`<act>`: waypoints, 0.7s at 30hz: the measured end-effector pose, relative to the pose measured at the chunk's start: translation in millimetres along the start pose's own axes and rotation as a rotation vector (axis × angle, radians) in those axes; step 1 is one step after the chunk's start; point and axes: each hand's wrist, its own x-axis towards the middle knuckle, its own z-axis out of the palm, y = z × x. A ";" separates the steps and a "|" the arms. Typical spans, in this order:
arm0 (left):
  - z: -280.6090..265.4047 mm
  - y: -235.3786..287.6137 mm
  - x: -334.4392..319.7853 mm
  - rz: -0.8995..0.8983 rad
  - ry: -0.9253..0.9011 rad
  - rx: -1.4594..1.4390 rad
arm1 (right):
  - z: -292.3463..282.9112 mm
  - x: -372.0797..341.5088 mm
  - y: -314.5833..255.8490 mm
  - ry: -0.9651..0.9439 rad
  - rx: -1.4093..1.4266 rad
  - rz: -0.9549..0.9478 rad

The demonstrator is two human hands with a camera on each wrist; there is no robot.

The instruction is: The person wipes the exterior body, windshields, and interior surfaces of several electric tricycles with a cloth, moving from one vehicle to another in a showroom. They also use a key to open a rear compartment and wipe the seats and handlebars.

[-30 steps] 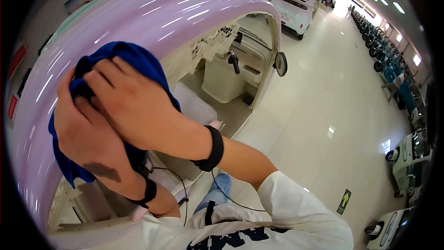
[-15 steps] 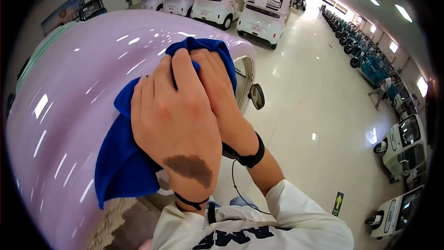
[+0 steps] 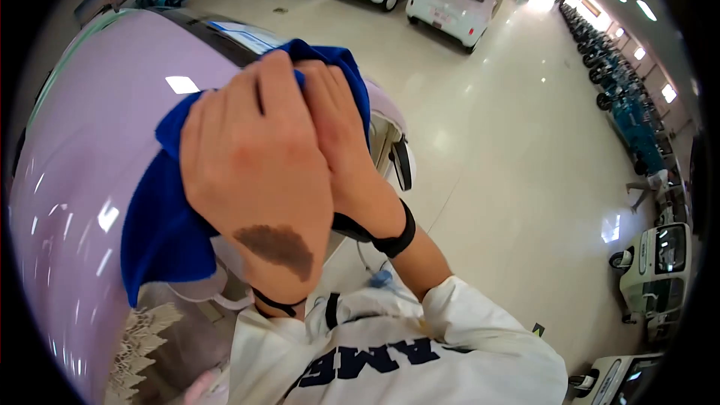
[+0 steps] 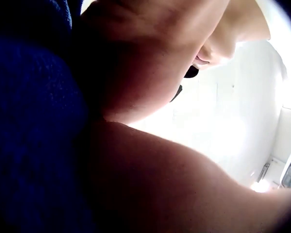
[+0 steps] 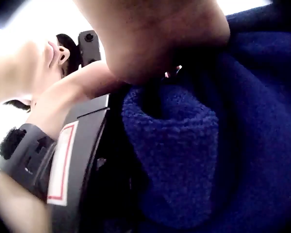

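Both hands lie on a blue cloth (image 3: 161, 232) against the purple vehicle's rounded bodywork (image 3: 90, 150). The left hand (image 3: 255, 157), with a dark patch near its wrist, grips the cloth and overlaps the right hand (image 3: 337, 120). The right hand's bent fingers hold the cloth's upper part. Fingertips are hidden beneath the hands and folds. Dark blue cloth (image 4: 33, 131) fills the left side of the left wrist view. Thick cloth folds (image 5: 179, 160) show below a hand in the right wrist view.
A side mirror (image 3: 402, 165) sticks out right of the hands. Lace trim (image 3: 142, 345) hangs at lower left. White vehicles (image 3: 450, 0) stand beyond, and a row of vehicles (image 3: 634, 124) lines the right side. Glossy floor (image 3: 487, 150) lies between.
From one second ago, the hands and cloth have moved right and forward over the bodywork. The left hand now overlaps the right. Since half a second ago, the view has shifted towards the vehicle's front.
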 end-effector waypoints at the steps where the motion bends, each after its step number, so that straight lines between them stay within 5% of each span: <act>1: 8.1 8.9 1.0 0.011 -0.008 0.034 | -5.6 -2.2 8.0 -0.002 0.011 0.021; 8: 56.4 54.2 -8.8 0.125 -0.021 0.212 | -34.6 -31.2 67.8 0.039 0.094 0.089; 12: 87.4 83.8 -12.8 0.092 -0.266 0.151 | -49.9 -54.2 110.5 -0.006 0.073 0.213; 21: 191.1 143.4 -54.9 0.204 -0.362 0.052 | -85.7 -118.2 199.7 -0.131 -0.079 0.345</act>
